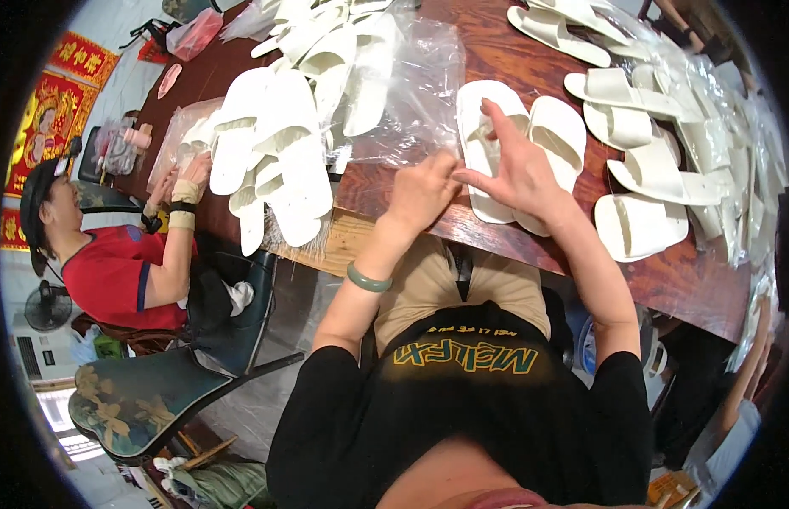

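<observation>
A pair of white slippers point(557, 136) lies on the wooden table straight in front of me. Over the left slipper of that pair is my right hand point(530, 174), its index finger and thumb stretched wide apart. Its thumb tip meets the fingertips of my left hand point(422, 193), which are curled together beside the slipper's edge. Whatever those curled fingers hold, if anything, is hidden. Clear plastic bags point(415, 85) lie just beyond my left hand, their near edge reaching close to its knuckles.
White slippers point(280, 127) are heaped to the left, with more slippers point(653, 161) and clear plastic along the right. At the left a co-worker in a red shirt point(123, 271) handles a bagged item. A green chair point(148, 407) stands lower left; another person's arm point(742, 382) shows far right.
</observation>
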Available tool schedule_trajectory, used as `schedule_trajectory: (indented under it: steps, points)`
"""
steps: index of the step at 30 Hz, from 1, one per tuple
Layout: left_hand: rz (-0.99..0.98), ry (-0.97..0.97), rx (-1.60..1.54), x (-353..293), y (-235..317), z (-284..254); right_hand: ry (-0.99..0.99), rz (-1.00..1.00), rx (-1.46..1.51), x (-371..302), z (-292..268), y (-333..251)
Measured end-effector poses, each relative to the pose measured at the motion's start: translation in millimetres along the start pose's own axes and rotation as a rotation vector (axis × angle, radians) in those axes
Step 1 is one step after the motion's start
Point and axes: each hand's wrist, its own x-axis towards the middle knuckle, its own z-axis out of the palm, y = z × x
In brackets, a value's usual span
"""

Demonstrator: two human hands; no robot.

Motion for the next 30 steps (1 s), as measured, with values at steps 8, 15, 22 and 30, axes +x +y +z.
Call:
schedule_trajectory:
  steps: [8, 15, 22, 30]
  points:
    - [0.134, -0.025, 0.141, -4.9, 12.9, 12.9, 0.0, 0.144, -0.013, -2.4, 17.5, 5.5]
    - [0.002, 0.321, 0.248, 11.0, -1.7, -11.5, 0.442, 0.46, 0.924, 9.1, -29.1, 18.5]
    - [0.113, -0.071, 0.021, 15.1, 16.6, -25.4, 0.866, 0.347, 1.208, 12.8, -61.9, 37.0]
    - [-0.324, -0.041, -0.806, 85.0, -40.0, -138.2, 0.484, 0.276, 1.096, 1.4, -39.2, 49.0]
